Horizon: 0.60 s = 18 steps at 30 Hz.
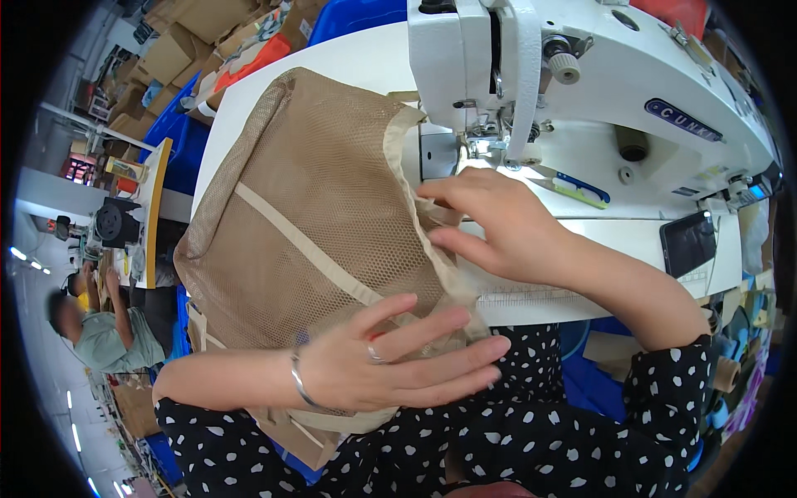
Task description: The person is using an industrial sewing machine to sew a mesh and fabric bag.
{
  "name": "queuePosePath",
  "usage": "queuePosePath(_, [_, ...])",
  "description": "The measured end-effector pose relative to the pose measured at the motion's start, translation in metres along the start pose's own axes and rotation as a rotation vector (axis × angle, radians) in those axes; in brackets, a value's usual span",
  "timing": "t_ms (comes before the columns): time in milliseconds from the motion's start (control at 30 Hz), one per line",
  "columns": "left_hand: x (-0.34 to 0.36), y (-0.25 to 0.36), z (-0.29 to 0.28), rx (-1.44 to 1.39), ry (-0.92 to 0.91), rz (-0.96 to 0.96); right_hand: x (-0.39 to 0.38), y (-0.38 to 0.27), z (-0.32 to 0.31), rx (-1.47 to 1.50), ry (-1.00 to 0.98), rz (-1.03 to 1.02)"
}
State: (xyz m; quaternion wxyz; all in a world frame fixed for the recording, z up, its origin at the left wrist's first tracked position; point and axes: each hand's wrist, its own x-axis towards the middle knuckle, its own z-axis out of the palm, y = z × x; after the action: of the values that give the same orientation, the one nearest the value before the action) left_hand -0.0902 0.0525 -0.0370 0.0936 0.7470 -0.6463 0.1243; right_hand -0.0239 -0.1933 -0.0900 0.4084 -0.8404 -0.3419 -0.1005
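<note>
A tan mesh fabric piece (pixel 332 191), perhaps a bag, spreads over the left part of the white table, with a beige strap across it and beige binding along its right edge. My right hand (pixel 510 220) pinches that bound edge between thumb and fingers, just in front of the needle area of a white sewing machine (pixel 452 79). Nearer to me, my left hand (pixel 394 357) lies over the fabric's front part, slightly blurred, fingers extended and apart. It wears a ring and a bracelet. The cloth beneath the left palm is hidden.
Thread snips with blue and green handles (pixel 581 191) lie under the machine arm, beside a dark thread spool (pixel 631 143) and a small bobbin (pixel 625 174). A black phone (pixel 689 243) rests at the right. Printed ruler markings (pixel 531 295) run along the front edge. Another person (pixel 116 332) works at far left.
</note>
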Motion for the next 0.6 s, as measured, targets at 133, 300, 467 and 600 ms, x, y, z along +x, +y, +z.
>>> queuePosePath(133, [-0.02, 0.021, 0.019, -0.185, -0.205, -0.52, 0.01, -0.005, 0.004, 0.065, 0.008, 0.057])
queuePosePath(300, [-0.072, -0.016, 0.015, -0.022, -0.34, -0.559, -0.017, -0.014, 0.0, 0.104, 0.064, 0.032])
queuePosePath(467, [-0.099, -0.04, -0.02, -0.184, -0.266, -0.498, -0.041, -0.003, 0.004, 0.047, 0.01, -0.088])
queuePosePath(600, [-0.125, -0.079, -0.075, -0.077, 0.077, -0.851, -0.055, 0.004, 0.012, 0.024, 0.01, -0.19])
